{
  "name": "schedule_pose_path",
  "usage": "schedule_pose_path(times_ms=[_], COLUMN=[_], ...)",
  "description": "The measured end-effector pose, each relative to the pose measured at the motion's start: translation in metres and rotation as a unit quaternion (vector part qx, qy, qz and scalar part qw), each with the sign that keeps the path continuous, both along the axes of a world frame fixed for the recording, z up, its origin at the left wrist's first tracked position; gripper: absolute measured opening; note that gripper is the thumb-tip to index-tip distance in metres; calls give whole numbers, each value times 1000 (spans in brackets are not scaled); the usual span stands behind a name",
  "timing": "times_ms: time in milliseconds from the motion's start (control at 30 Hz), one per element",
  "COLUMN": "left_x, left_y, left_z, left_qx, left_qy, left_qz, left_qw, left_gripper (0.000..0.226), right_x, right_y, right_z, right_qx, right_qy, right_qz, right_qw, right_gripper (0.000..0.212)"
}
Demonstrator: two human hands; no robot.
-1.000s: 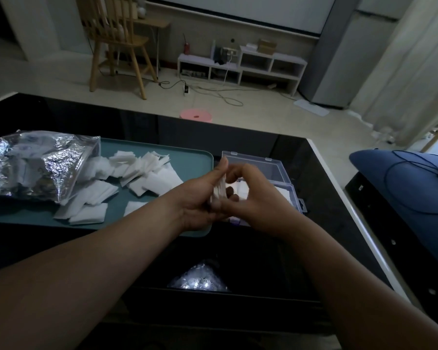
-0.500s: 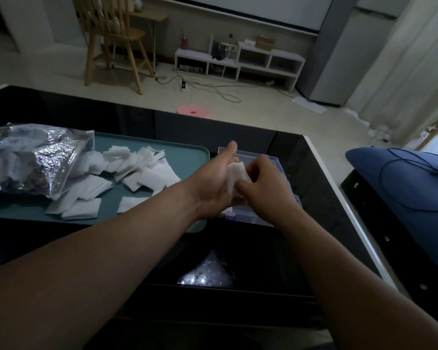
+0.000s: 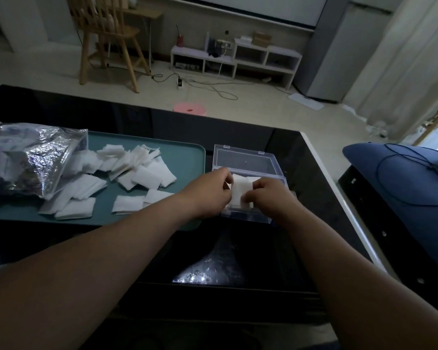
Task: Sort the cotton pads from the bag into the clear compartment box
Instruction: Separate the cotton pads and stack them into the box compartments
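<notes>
Two-handed pinch on pad stack: left hand, right hand, fingers curled. Now lowered into clear box, 3 o'clock of tray.

home living room, wooden chair, low white shelf, curtains

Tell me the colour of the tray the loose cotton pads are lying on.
The tray is a muted teal green, seen best in the head view, the only one.
</notes>
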State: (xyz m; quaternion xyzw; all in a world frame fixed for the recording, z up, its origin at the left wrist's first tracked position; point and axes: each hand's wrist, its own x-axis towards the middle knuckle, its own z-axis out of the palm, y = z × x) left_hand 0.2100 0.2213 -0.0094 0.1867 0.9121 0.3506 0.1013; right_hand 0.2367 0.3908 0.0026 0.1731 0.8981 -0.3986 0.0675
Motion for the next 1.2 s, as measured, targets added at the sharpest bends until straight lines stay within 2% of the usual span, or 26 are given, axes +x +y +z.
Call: schedule_pose_path(times_ms=[167,300,567,733,967,1200], left_x=[-1,-3,3,5,6,4], left_y=[0,4,8,8,10,5], left_z=[-10,-18,-21,-20,-19,-15], left_qx=[-29,-71,-144,-193,-217,-180], left_qy=[32,84,122,139,142,174], left_qz=[-26,-48,-57,-60,-63,-40], left_qw=[999,993,980,969,964,967], left_gripper=[32,18,37,40,46,40], right_x=[-6,-12,-14,-6,1,3], right_y=[-2,0,7,1,-8,-19], right_z=[-4,-11,-31,-27,-20,-13], right_qx=[60,56,132,231,236,214], right_qy=[-67,-85,-49,29,49,103], right_qz=[18,-9,12,34,64,46], right_qw=[996,995,990,972,969,970], right_gripper=[16,23,27,14,14,15])
